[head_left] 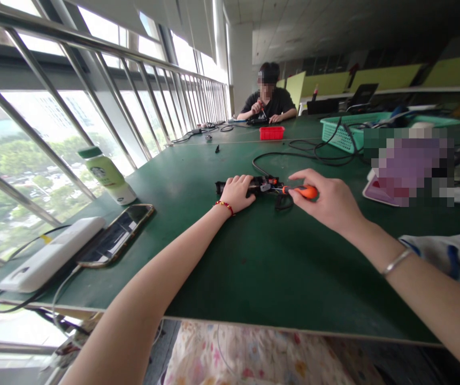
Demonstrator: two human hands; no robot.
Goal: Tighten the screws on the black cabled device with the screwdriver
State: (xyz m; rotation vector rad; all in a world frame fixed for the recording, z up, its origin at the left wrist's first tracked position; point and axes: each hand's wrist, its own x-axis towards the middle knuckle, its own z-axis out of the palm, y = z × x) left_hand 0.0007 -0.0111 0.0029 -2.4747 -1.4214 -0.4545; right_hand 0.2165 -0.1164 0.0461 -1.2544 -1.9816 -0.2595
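Black cable-fed device [260, 185]: lies on the green table [230, 262], beyond the near edge, its length running left to right; the exact type cannot be told.
Left hand [237, 192]: lies over the device's left-hand part, fingers draped across the far side and thumb toward the right, grasping it against the tabletop.
Right hand [326, 200]: holds the orange-handled screwdriver [308, 192] with the thumb along the handle; the index finger reaches left above it, off the handle. The other fingers are hidden, so firmness of grip cannot be told.
Screwdriver shaft: points left, to the device's right-hand part.
Handling: the body is probably light and stiff, perhaps smooth enough to skid or roll; the small parts and thin wires at its right end look fragile. Best held by the thicker left-hand part, clear of the wires.
Black cable [270, 154]: runs from the far side toward the teal basket [340, 138] at far right; it could tug the device.
Hard to make out: the screwdriver's tip and what it touches; the device's middle, under the fingers.
Cut off: right forearm, at the right edge.
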